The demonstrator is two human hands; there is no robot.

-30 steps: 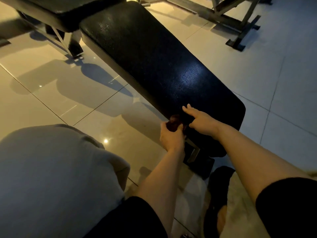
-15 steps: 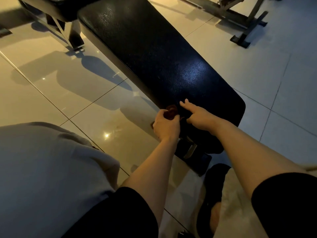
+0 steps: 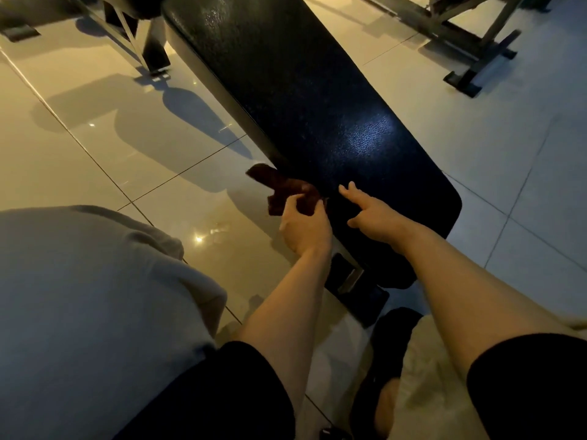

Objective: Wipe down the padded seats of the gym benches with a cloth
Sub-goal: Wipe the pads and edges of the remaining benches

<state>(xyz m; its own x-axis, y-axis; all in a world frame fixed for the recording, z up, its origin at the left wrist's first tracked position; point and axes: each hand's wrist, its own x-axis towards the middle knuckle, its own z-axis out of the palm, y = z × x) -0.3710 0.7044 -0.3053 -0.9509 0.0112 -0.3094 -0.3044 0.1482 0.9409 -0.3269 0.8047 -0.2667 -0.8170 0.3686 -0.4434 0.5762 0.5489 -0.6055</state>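
- We see a glossy tiled floor (image 3: pixel 104 173) carrying bright spots of reflected light and long shadows.
- At upper right, a metal equipment frame (image 3: pixel 470 42) stands on the tiles.
- Near the bottom edge, a dark slipper (image 3: pixel 384 350) rests on the floor.
- Grey trousers (image 3: pixel 89 306) fill our lower left.

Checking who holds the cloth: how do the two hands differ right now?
The left hand has fingers curled, gripping the dark cloth beside the bench pad's edge; the right hand holds nothing, fingers stretched out over the pad. Both are bare, near the pad's close end.
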